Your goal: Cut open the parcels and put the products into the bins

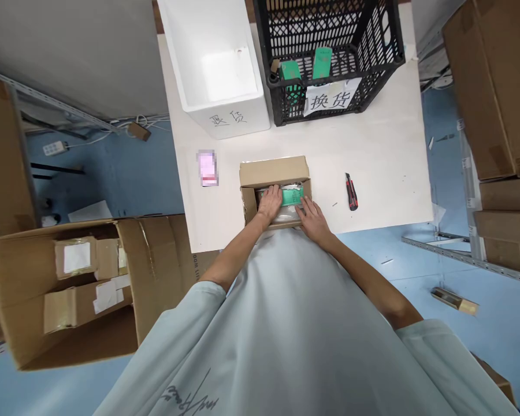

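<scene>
In front of my body an open cardboard box (275,173) stands on the table, its far flap raised. Inside it lies a small green box (291,196) in what looks like clear plastic wrapping (286,215). My left hand (270,202) reaches into the carton, fingers closed over the left part of the green box. At the other end my right hand (314,218) holds the green box by its right edge, wrist over the carton's near right corner. The fingertips of both hands are partly hidden. To the right lies a red and black utility knife (351,192).
On the white table (385,144) stand a white foam bin (219,118) and a black crate (320,115) with green boxes. A blurred pink item (207,168) lies at left. A large open carton (69,352) with parcels stands left; stacked cartons (498,86) stand right.
</scene>
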`<act>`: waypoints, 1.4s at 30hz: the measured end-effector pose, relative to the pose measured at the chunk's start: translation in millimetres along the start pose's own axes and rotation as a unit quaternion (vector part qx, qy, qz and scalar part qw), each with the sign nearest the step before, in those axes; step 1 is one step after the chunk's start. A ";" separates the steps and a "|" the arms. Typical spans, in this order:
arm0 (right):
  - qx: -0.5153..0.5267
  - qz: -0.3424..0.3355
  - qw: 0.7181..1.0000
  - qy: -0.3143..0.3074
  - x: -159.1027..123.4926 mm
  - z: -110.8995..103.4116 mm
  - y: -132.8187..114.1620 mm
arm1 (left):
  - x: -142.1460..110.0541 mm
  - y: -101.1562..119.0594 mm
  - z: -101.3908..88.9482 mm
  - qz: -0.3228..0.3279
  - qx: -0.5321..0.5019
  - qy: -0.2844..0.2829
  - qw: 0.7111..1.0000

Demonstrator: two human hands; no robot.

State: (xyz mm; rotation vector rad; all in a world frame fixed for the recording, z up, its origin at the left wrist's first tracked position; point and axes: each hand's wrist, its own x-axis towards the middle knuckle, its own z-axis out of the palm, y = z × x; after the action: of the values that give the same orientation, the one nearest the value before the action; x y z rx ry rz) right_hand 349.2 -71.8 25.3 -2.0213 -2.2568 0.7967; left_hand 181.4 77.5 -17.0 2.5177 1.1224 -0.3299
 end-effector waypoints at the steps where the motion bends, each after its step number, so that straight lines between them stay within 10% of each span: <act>1: 0.001 -0.001 1.000 0.002 0.1 0.1 0.3 | 0.6 1.6 -0.5 -0.003 0.003 -0.001 1.000; 15: 0.022 -0.010 0.999 0.032 3.7 -10.8 3.5 | -17.2 7.0 -56.0 0.034 0.010 -0.003 0.999; 30: 0.123 -0.015 0.981 0.148 42.4 -65.3 -8.2 | -63.5 -7.5 -196.0 0.151 0.040 0.071 0.985; 36: 0.370 0.061 0.903 0.209 38.8 -99.6 -13.3 | -59.8 -36.0 -245.7 0.110 -0.195 0.208 0.952; 42: 0.656 0.052 0.749 0.078 13.0 -128.7 -41.5 | -40.0 -44.6 -265.9 0.110 -0.537 0.156 0.821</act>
State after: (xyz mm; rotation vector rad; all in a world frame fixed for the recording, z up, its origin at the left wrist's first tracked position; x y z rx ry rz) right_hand 351.6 -14.9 148.6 -1.3170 -0.8292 1.5023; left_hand 138.6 189.3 227.9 1.6296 0.7481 0.6477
